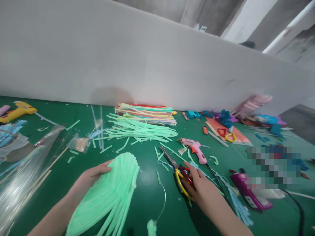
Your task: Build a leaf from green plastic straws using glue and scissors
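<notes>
My left hand [92, 175] is closed on the edge of a mint-green leaf-like piece made of pipe cleaners [112, 186] laid side by side, its loose ends fanning out at the bottom. On the right, my right hand [200, 186] has its fingers around the red and yellow handles of a pair of scissors [174, 162]. The scissor blades point away from me, low over the green table, and look closed. Between the hands lies a thin wire [164, 200] with a small green tuft [152, 226] at its near end.
Loose mint pipe cleaners [142, 129] and a multicoloured bundle [147, 111] lie by the white partition [147, 65]. A pink glue gun [195, 149] rests beyond the scissors. At left are a yellow glue gun [21, 111] and clear plastic wrapping [31, 183]; a purple tool [249, 193] lies right.
</notes>
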`<state>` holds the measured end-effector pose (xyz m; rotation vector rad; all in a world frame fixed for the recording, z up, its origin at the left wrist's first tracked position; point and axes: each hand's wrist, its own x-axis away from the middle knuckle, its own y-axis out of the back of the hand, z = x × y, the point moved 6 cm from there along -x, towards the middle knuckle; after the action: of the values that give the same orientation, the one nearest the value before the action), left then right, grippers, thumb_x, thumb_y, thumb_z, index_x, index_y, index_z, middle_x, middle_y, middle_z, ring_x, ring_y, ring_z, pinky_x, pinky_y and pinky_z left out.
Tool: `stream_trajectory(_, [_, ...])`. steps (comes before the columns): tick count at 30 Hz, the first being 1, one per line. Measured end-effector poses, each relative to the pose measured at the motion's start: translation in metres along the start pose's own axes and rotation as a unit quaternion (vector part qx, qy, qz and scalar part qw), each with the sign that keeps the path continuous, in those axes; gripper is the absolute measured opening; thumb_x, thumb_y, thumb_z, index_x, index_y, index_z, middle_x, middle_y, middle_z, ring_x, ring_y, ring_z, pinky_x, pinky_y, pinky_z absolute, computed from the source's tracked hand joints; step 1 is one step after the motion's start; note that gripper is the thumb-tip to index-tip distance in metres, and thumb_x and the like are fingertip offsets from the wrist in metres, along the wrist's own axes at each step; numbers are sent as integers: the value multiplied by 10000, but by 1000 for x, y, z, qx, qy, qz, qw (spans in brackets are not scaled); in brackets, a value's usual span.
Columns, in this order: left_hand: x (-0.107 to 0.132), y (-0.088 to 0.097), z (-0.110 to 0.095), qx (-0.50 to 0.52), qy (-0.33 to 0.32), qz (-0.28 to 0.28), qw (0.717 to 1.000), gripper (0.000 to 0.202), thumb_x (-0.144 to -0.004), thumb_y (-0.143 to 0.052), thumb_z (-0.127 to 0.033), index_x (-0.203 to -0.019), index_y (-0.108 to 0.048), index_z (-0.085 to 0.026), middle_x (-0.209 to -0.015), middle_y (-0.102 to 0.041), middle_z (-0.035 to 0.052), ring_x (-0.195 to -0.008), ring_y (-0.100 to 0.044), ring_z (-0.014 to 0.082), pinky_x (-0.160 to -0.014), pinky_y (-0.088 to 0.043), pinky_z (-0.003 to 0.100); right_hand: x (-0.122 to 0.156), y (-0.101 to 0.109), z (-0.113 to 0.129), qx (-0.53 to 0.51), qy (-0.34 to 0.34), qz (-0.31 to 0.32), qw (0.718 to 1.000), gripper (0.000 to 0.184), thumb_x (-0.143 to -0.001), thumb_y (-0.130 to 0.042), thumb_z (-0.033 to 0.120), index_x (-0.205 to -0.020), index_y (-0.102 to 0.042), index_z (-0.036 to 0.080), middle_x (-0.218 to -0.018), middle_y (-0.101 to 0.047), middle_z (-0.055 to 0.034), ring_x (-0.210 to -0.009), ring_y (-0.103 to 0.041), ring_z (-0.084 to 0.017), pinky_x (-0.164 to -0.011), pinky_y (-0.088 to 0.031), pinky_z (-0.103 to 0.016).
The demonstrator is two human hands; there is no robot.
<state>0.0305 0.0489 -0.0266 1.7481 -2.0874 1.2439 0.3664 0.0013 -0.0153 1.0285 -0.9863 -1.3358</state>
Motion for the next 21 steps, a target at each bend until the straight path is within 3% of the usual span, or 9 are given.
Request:
stream_trajectory(4, [5,-5,6,59,61,25,996,716,-751,-677,-214,-1443,-493,-190,-1003,-797,71,-896,-754,327,-779,-589,397,-2,1,16,-101,38,51,993,408,-965,-415,325,-1349,-442,192,-694,-636,-16,-556,-617,-211,-523,-490,-312])
stream_trajectory(9, [-2,-10,12,54,51,85,994,545,-803,-622,-198,-1347,-598,-221,-1209,-734,91,-1046,-710,331,-925,-543,448,-1,14,18,-252,-29,-36,967,623,-892,-594,398,-1440,-341,243,-886,-642,-37,-744,-654,-195,-698,-552,-328])
stream_trajectory(12, [-8,-7,15,41,41,82,995,520,-826,-615,-193,-1345,-594,-221,-1260,-708,93,-1101,-686,321,-953,-527,438,-2,2,27,-368,-53,35,928,744,-722,-791,411,-1364,-447,258,-921,-634,-31,-842,-659,-219,-767,-565,-348])
stream_trajectory(15, [-10,-6,16,39,43,85,995,489,-841,-610,-207,-1330,-605,-218,-1221,-727,90,-1069,-700,317,-930,-537,430,-7,-3,38,-425,-58,65,901,707,-654,-834,386,-1267,-506,259,-1029,-634,-58,-958,-650,-249,-826,-561,-373])
stream_trajectory(19, [-9,-8,16,42,41,94,994,437,-841,-604,-187,-1275,-646,-210,-1180,-745,87,-1024,-717,296,-897,-551,395,-16,6,51,-337,0,48,940,1004,-533,-900,345,-1372,-354,267,-1326,-520,-118,-1206,-554,-308,-991,-493,-436])
stream_trajectory(21, [-9,-9,16,48,39,97,993,435,-843,-602,-187,-1275,-647,-212,-1175,-746,89,-1025,-716,295,-896,-551,397,-19,11,54,-259,41,45,964,1028,-509,-915,349,-1370,-359,272,-1359,-489,-118,-1214,-548,-317,-977,-505,-428])
